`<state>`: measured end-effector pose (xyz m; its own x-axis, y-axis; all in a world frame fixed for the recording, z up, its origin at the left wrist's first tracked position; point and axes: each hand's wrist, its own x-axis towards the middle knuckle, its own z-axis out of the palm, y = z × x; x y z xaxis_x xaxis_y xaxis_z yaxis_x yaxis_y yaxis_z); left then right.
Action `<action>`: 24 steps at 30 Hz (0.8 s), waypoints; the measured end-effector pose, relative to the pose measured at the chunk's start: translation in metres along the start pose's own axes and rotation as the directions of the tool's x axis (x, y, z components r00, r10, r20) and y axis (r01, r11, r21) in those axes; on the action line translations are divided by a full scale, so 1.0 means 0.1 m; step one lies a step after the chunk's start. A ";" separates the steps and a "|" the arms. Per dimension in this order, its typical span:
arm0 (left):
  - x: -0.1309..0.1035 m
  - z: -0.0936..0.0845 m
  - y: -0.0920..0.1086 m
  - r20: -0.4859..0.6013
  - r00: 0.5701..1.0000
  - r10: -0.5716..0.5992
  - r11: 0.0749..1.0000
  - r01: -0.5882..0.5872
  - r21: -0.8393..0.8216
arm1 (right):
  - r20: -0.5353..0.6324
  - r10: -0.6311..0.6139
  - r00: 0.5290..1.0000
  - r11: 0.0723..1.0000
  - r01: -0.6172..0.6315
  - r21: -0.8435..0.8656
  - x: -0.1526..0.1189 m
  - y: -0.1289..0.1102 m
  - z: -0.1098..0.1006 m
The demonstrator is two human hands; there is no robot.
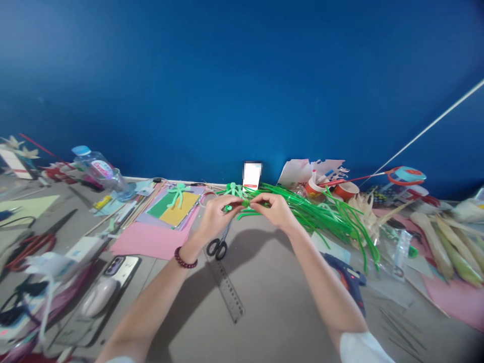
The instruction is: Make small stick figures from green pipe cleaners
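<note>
Above the middle of the table, my left hand [221,214] and my right hand [275,209] meet at a small green fuzzy piece [246,203], which looks like pipe cleaner. Both hands pinch it between thumb and fingers, one from each side; its exact shape is partly hidden. Behind and to the right lies a bundle of long green pipe cleaners [317,214]. A pale green pipe-cleaner shape [234,189] rests just behind my left hand. Black-handled scissors [217,249] lie below that hand, near a clear ruler [229,291].
A lit phone [252,176] leans on the blue wall. Left are pink paper [151,241], coloured sheets [179,212], a plastic bottle [99,169], a white mouse [99,297] and red-handled scissors [30,252]. Right are a blue glue gun [350,282], paper cups [346,190] and corn husks [454,247].
</note>
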<state>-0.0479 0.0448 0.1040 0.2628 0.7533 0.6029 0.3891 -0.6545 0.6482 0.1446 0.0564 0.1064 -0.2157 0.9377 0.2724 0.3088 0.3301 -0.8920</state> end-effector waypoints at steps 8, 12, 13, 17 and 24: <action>-0.01 0.03 -0.05 -0.028 0.994 0.105 0.994 -0.104 0.042 | -0.006 -0.007 1.000 1.000 0.007 0.017 0.00 -0.04 0.02; -0.02 0.05 -0.04 -0.042 0.990 0.134 0.986 -0.129 0.108 | -0.001 -0.012 1.000 1.000 0.012 0.016 0.00 -0.01 0.02; -0.03 0.06 -0.04 -0.048 0.989 0.141 0.983 -0.134 0.128 | 0.002 -0.015 1.000 1.000 0.015 0.011 0.00 0.00 0.03; -0.05 0.08 -0.04 -0.070 0.984 0.163 0.971 -0.147 0.190 | 0.021 -0.017 1.000 1.000 0.017 0.005 -0.01 0.00 0.03; -0.05 0.08 -0.06 -0.088 0.966 0.244 0.950 -0.220 0.221 | 0.035 -0.016 0.999 1.000 0.016 0.012 -0.01 -0.01 0.04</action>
<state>-0.0443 0.0457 0.0936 0.2708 0.5619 0.7817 0.5069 -0.7735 0.3804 0.1403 0.0550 0.1056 -0.2528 0.9279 0.2741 0.2942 0.3436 -0.8918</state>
